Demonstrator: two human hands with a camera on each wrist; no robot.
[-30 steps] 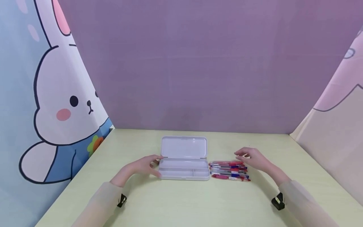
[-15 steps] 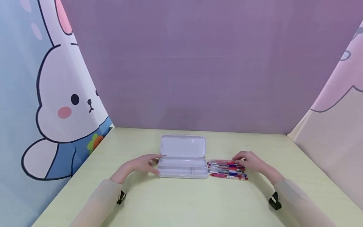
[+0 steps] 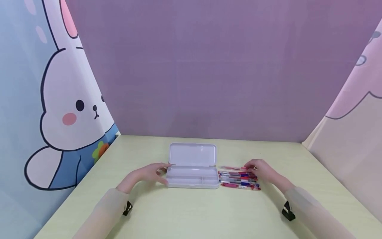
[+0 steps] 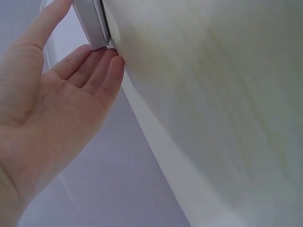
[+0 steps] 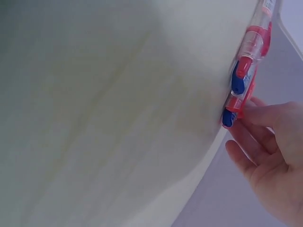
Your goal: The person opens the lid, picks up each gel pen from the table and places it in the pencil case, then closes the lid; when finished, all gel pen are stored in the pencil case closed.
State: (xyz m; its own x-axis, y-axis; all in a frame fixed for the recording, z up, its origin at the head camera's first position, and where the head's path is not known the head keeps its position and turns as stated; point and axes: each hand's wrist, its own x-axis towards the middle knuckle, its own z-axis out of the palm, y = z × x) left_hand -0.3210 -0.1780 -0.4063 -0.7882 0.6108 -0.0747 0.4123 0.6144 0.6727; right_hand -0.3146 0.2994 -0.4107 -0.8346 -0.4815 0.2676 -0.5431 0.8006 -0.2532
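Observation:
An open, pale lilac pencil case [image 3: 192,181] lies on the table with its lid [image 3: 192,154] folded back. Its base has several compartments, and I see nothing in them. My left hand [image 3: 150,173] holds the case's left end, thumb at the front corner and fingers near the hinge; the left wrist view shows these fingertips against the case [image 4: 90,23]. Right of the case, several red, blue and clear pens [image 3: 238,181] lie side by side. My right hand [image 3: 261,169] pinches the right end of a clear, red-tipped pen [image 3: 230,168] just behind that row; its fingertips are partly hidden.
The pale table [image 3: 191,215] extends in front of the case and to both sides. A purple backdrop [image 3: 191,83] rises at the table's back edge. Printed cloths hang at the sides, a rabbit cloth [image 3: 68,99] on the left.
My right hand came down to the pens from the right and now pinches the rearmost one, which has shifted slightly away from the row. The left hand has stayed at the case.

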